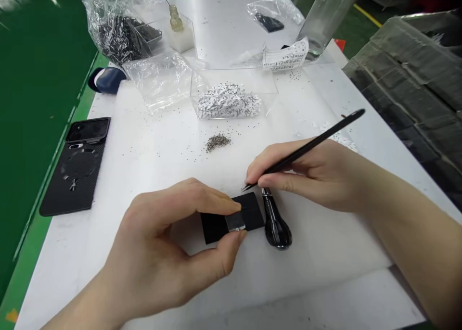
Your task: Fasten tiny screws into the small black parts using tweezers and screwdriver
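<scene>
Between the thumb and forefinger of my left hand [162, 243] is a small flat translucent piece [236, 221], gripped by its edges over a black pad [214, 229]. My right hand [306, 171] is closed around black tweezers [314, 145], held like a pen. Their fine tips point down to the left, just above the far edge of the pad. Right of the pad lies a screwdriver with a glossy black bulb handle [277, 229], its metal end partly under my right hand. Farther back on the white sheet is a small heap of tiny metal parts [218, 142].
An open clear box [231, 104] holds many small white pieces. On the left edge lies a black phone-shaped case [77, 169]. Behind are plastic bags with black parts [124, 39], a small bottle [175, 19] and a tall clear container [328, 22]. Stacked grey bins [407, 75] stand at right.
</scene>
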A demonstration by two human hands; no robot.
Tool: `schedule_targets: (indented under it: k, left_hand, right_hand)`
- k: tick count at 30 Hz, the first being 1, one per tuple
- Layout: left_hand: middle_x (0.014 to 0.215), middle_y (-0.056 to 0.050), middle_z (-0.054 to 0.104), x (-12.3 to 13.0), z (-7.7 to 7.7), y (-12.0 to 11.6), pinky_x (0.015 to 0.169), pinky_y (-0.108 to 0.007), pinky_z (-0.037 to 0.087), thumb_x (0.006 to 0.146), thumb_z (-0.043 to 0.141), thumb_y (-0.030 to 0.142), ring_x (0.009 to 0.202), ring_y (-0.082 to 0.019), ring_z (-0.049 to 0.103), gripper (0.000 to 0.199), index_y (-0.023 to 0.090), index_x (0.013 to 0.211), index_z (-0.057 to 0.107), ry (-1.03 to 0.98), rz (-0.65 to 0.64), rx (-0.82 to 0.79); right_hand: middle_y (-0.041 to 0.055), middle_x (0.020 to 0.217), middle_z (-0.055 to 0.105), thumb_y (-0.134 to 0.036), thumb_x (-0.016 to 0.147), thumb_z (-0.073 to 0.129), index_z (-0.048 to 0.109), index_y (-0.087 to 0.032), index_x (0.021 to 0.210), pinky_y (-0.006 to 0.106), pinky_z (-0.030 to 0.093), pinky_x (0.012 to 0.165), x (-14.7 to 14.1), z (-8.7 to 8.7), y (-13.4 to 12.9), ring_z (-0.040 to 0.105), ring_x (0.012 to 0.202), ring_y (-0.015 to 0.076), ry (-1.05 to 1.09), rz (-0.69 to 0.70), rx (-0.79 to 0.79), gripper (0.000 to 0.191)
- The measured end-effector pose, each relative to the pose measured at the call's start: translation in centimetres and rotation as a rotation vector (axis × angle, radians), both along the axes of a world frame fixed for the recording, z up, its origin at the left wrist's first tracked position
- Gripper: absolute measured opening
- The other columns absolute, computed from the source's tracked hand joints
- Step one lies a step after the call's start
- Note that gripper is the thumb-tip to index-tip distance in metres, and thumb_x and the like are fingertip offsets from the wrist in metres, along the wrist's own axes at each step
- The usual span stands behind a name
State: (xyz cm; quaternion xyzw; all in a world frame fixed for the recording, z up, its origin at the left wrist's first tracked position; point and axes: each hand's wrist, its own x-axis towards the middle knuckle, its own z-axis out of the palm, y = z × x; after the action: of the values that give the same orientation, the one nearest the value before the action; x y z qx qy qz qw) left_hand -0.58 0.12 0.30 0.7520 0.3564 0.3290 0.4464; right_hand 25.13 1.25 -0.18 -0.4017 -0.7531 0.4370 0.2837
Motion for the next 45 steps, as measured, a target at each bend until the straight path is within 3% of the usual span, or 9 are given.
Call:
schedule_targets:
  k: [23,26,30,32,35,40,45]
  left_hand:
    - [0.085,0.002,0.077,0.2,0.0,0.1,0.063,-0.033,0.062,0.073,0.08,0.012,0.074,-0.018,0.072,0.026,0.026,0.094,0.075,-0.002,0.001,-0.012]
    - [0.085,0.001,0.077,0.3,0.1,0.1,0.064,-0.033,0.061,0.073,0.08,0.011,0.075,-0.018,0.072,0.025,0.025,0.093,0.076,0.011,0.006,-0.003]
    - [0.084,-0.002,0.078,0.2,0.1,-0.2,0.065,-0.032,0.061,0.072,0.079,0.007,0.075,-0.018,0.072,0.023,0.021,0.091,0.077,-0.027,0.027,0.053]
    - [0.085,-0.003,0.078,0.3,0.1,-0.4,0.066,-0.033,0.062,0.072,0.08,0.008,0.077,-0.019,0.073,0.022,0.02,0.091,0.077,-0.042,0.064,0.096]
    - [0.087,-0.004,0.079,0.4,0.1,-0.4,0.068,-0.034,0.063,0.075,0.078,0.01,0.078,-0.02,0.075,0.02,0.02,0.093,0.078,-0.02,0.087,0.123]
    - [0.083,-0.004,0.079,0.7,0.3,-0.2,0.064,-0.034,0.062,0.078,0.075,0.016,0.073,-0.019,0.073,0.012,0.02,0.089,0.078,0.021,0.094,0.109]
    - [0.081,-0.004,0.078,0.7,0.3,-0.1,0.065,-0.037,0.062,0.079,0.074,0.017,0.073,-0.021,0.074,0.012,0.019,0.089,0.079,0.024,0.093,0.089]
  right_hand:
    - [0.0031,0.099,0.077,-0.026,0.096,0.065,0.073,-0.024,0.105,0.032,0.058,0.077,-0.1,0.0,-0.2,0.072,0.092,0.0194,-0.04,-0.005,0.004,0.012]
    - [0.002,0.099,0.078,-0.027,0.094,0.068,0.076,-0.026,0.102,0.031,0.059,0.077,-0.2,0.1,-0.3,0.073,0.09,0.0184,-0.006,-0.063,0.035,0.011]
    - [0.001,0.094,0.078,-0.028,0.092,0.072,0.078,-0.029,0.095,0.033,0.062,0.077,-0.9,1.4,-1.2,0.075,0.087,0.0193,0.212,-0.269,0.073,0.007]
    - [0.0021,0.093,0.078,-0.029,0.092,0.072,0.078,-0.03,0.095,0.037,0.064,0.077,-1.3,2.2,-1.8,0.076,0.088,0.0223,0.311,-0.301,0.09,0.007]
    - [0.0031,0.095,0.079,-0.023,0.092,0.072,0.079,-0.028,0.098,0.04,0.065,0.083,-1.8,2.9,-2.5,0.077,0.091,0.0235,0.341,-0.206,0.126,0.011]
    - [0.0031,0.103,0.08,-0.013,0.091,0.07,0.078,-0.028,0.105,0.035,0.065,0.087,-1.9,2.4,-2.6,0.077,0.099,0.0217,0.251,-0.048,0.135,0.022]
    - [0.0019,0.105,0.08,-0.012,0.092,0.069,0.078,-0.029,0.107,0.032,0.064,0.089,-1.9,2.1,-2.6,0.076,0.102,0.0201,0.213,-0.017,0.115,0.025]
